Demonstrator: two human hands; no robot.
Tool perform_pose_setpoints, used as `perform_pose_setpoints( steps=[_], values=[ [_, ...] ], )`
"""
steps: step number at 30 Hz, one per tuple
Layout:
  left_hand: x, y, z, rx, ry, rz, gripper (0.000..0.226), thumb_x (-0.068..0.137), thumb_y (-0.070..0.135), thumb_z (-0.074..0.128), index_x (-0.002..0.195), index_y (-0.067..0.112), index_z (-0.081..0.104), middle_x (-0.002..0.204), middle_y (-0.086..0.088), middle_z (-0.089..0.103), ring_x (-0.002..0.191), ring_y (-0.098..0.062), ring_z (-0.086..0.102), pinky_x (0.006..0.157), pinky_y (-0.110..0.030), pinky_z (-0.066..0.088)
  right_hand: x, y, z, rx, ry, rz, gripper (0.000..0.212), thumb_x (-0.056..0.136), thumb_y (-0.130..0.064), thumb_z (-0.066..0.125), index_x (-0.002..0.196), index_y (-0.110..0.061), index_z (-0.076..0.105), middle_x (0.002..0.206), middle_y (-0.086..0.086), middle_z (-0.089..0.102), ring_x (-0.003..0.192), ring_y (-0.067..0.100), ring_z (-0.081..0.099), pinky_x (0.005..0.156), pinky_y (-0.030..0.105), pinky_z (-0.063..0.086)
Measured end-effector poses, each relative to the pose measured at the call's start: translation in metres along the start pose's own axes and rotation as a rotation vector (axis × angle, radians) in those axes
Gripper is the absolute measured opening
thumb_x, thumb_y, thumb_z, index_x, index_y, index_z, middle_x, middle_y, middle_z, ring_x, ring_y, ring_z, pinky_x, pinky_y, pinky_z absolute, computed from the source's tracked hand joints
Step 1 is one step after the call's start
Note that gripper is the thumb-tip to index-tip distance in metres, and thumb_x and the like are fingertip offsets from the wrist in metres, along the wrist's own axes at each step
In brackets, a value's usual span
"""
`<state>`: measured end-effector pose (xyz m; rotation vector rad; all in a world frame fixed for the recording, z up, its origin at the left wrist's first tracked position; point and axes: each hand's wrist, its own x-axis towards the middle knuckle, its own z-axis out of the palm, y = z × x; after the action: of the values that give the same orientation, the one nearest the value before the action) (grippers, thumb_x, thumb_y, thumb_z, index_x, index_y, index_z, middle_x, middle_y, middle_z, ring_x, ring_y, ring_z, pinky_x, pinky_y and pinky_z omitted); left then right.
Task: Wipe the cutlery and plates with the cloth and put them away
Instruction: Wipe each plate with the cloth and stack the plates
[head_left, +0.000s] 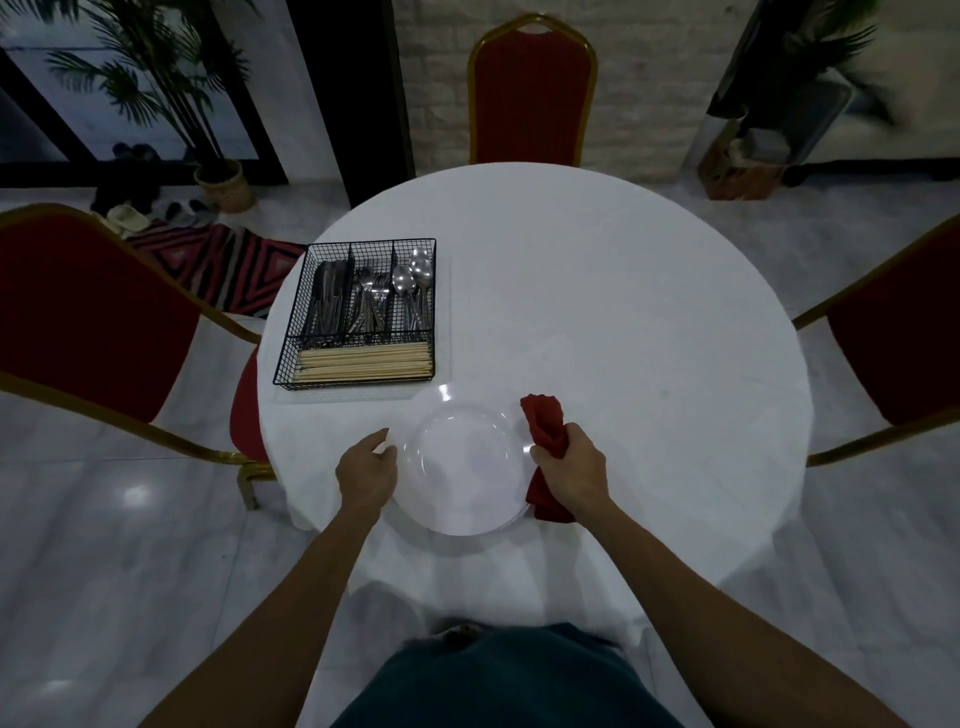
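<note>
Plates (467, 467): a white stack at the near edge of the round tabletop (623, 322), directly in front of the person on my feed. Several rims show at the lower right of the stack; I cannot count them.

Left hand (366, 467): at the stack's left rim, fingers curled onto the edge, thumb lying along it.

Right hand (571, 462): fist clamped round the red cloth (543, 421), with the thumb touching the stack's right rim.

Red cloth: bunched, one end sticking up beyond the fist, the other hanging below it beside the stack.

Wire basket (358, 312): black, on the left part of the tabletop, just beyond the stack and apart from it. I log four compartments:
- left: dark-handled knives (328, 301)
- middle: forks (370, 306)
- right: spoons (413, 280)
- long front compartment: pale chopsticks (363, 364), lying crosswise

Tabletop: draped in white, the drape falling over the near edge.

Left chair (88, 312) and right chair (898, 338): red upholstery, gold frames, one at each side of the tabletop.

Far chair (530, 88): same make, upright at the far edge.

Patterned rug (223, 265): red and dark, on the floor beyond the basket.

Potted plant (223, 184): in a woven pot, past the rug, with shoes beside it.
</note>
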<state>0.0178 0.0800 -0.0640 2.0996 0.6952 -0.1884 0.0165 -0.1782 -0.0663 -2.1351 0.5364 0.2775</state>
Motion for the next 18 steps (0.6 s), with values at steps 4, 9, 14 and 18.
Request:
perform_pose_setpoints(
  steps=[4,9,14,18],
  values=[
    [-0.002,-0.005,0.008,-0.012,0.028,0.040,0.036,0.100,0.013,0.061,0.134,0.004,0.062,0.133,-0.018,0.065,0.123,-0.034,0.061,0.108,-0.036,0.042,-0.006,0.009,0.000,0.098,0.019,0.049,0.021,0.095,-0.031,0.066,0.109,-0.021,0.055,0.097,-0.005,0.063,0.093,0.019,0.063,0.083,0.031,0.050],
    [-0.001,-0.012,0.015,-0.041,0.019,0.002,0.038,0.106,0.023,0.049,0.140,0.008,0.058,0.141,-0.015,0.060,0.131,-0.034,0.054,0.112,-0.040,0.039,-0.009,0.025,-0.012,0.097,0.079,0.076,0.022,0.097,-0.036,0.062,0.107,-0.017,0.057,0.096,-0.002,0.065,0.090,0.020,0.064,0.079,0.031,0.049],
    [-0.003,-0.018,0.022,-0.048,-0.017,-0.063,0.045,0.110,0.029,0.035,0.147,0.008,0.050,0.148,-0.016,0.053,0.137,-0.037,0.046,0.116,-0.047,0.035,-0.002,0.030,-0.024,-0.046,0.127,0.064,0.025,0.096,-0.034,0.061,0.105,-0.011,0.056,0.089,0.000,0.063,0.085,0.023,0.064,0.073,0.033,0.049],
    [-0.004,-0.026,0.027,-0.135,-0.016,-0.115,0.047,0.111,0.031,0.028,0.153,0.017,0.041,0.156,-0.010,0.044,0.142,-0.034,0.040,0.119,-0.048,0.031,0.009,0.033,-0.038,-0.206,0.097,0.054,0.029,0.094,-0.031,0.062,0.111,-0.008,0.057,0.093,0.004,0.065,0.087,0.026,0.063,0.073,0.034,0.048]
  ],
)
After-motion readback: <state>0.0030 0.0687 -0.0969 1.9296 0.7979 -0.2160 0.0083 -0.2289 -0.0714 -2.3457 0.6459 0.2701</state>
